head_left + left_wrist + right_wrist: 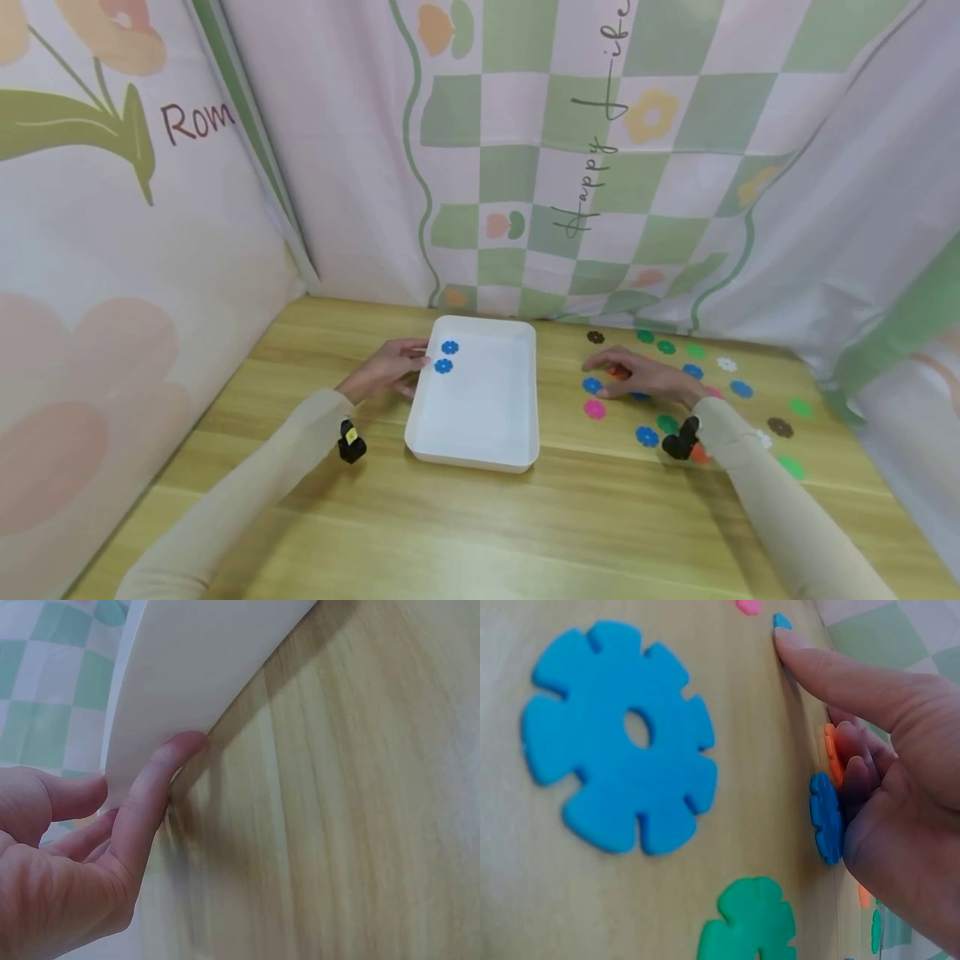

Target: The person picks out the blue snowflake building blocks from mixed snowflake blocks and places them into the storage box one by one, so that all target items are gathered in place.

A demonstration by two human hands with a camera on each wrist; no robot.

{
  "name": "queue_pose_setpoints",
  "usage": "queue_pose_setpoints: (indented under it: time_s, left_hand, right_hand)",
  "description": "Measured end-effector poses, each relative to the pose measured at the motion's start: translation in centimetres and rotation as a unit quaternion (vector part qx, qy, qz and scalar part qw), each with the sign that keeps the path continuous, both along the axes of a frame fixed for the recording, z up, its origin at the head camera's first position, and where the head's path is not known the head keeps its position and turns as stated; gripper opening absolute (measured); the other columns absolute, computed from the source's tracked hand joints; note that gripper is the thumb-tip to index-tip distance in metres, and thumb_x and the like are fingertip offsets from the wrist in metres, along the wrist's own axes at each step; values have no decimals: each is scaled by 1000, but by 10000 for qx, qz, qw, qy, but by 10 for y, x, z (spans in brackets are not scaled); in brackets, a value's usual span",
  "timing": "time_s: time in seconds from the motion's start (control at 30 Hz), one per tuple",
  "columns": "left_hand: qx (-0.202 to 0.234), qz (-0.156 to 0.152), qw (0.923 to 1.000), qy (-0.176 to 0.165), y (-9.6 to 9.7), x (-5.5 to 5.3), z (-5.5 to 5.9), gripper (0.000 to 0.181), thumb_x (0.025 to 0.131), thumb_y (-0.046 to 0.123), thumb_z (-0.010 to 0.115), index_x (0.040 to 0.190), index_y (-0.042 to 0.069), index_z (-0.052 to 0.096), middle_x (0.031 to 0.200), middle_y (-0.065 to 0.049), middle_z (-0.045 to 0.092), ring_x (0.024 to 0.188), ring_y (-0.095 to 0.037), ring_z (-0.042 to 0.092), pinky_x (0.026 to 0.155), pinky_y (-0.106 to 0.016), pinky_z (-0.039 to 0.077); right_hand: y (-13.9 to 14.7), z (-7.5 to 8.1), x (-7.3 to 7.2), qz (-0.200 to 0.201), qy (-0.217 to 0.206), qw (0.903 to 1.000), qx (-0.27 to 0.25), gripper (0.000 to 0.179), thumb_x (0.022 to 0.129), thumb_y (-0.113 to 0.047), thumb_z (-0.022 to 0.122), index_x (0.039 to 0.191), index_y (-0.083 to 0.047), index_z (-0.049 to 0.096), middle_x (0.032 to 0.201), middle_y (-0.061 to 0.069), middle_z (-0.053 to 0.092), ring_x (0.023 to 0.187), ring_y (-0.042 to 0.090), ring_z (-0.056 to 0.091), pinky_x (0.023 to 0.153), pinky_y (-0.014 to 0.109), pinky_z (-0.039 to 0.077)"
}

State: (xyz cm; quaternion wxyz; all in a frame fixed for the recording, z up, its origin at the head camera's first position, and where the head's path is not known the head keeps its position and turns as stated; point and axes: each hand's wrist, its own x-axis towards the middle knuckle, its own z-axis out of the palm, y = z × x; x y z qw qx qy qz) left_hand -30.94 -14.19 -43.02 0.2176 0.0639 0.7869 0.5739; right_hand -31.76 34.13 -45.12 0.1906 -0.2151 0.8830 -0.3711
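A white rectangular tray [474,417] stands on the wooden table, two blue flower-shaped discs [443,366] lying inside near its left wall. My left hand [388,367] holds the tray's left side; in the left wrist view its thumb is at the rim and a finger [146,787] lies along the outer wall. To the right of the tray, my right hand [641,374] is low over scattered flower discs. Its thumb tip reaches the edge of a blue flower disc [592,385], with the forefinger arched above that disc. An orange disc [832,754] and another blue disc [825,817] show by its curled fingers.
Several more flower discs spread over the table's right side, among them a pink one [595,409], a dark brown one [596,337] and a white one [726,364]. Printed curtains [360,167] hang along the back and sides of the wooden table [480,533].
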Motion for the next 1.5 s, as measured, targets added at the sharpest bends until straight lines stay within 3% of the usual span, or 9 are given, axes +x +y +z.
queue_pose_setpoints:
  time_s: [0.27,0.47,0.6,0.73,0.87,1.0,1.13,1.27,1.5]
  left_hand:
    - [-36,28,10000,-38,2,-1,0,54,110,13,54,160,2,38,156,-27,48,131,-43,60,78,-40,68]
    - [-67,89,9999,-38,2,-2,0,54,109,12,54,159,1,38,156,-27,47,133,-44,57,76,-41,68]
    - [-56,74,10000,-19,1,-4,1,54,110,12,54,160,1,37,157,-27,46,133,-44,57,76,-40,68]
    - [-75,114,9999,-41,3,-5,1,53,109,12,54,159,1,38,156,-27,47,133,-44,57,76,-40,68]
    - [-48,152,9998,-129,4,-3,-1,53,109,10,54,159,1,39,157,-27,46,134,-44,56,75,-40,68]
    - [-95,165,9997,-129,5,-3,-1,53,109,10,54,159,1,39,157,-27,46,132,-43,58,73,-39,68]
    - [-74,114,9999,-90,5,-2,0,54,109,10,53,160,2,37,160,-26,43,132,-44,58,74,-39,68]
    - [-13,44,10000,-86,6,-2,1,55,109,10,54,161,2,36,162,-25,42,135,-44,56,75,-40,68]
    - [-12,137,9998,-154,6,-2,0,55,109,9,54,160,3,37,163,-25,40,137,-45,54,73,-39,68]
  right_hand:
    - [2,1,0,120,116,9998,47,38,97,-24,76,134,-17,69,140,13,53,123,29,47,105,40,40]
    - [-5,6,-4,402,515,9977,184,33,97,-18,76,128,-9,70,134,16,58,123,32,52,105,42,43]
    - [-12,12,-6,633,818,9946,48,25,94,-9,78,117,-4,70,114,13,66,106,27,58,93,33,49]
    - [-16,18,-8,713,774,9944,-98,20,93,-5,78,110,-2,69,97,11,66,88,21,58,77,25,51]
    - [-18,21,-11,678,674,9953,-162,15,96,-6,75,107,0,68,96,12,69,87,19,62,77,23,54]
    - [-21,31,-13,465,474,9972,-339,16,99,-9,72,109,3,68,95,15,72,86,22,68,77,29,60]
    - [-29,43,-11,-85,-188,9973,-699,24,102,-10,68,118,8,67,100,21,75,90,28,74,82,41,67]
    - [-42,52,-6,-633,-626,9889,-1194,29,103,-5,65,123,16,64,110,26,75,98,31,77,93,52,64]
    - [-78,59,-7,-1162,-1049,9708,-1819,36,102,1,64,130,22,58,114,23,76,100,25,78,103,51,58]
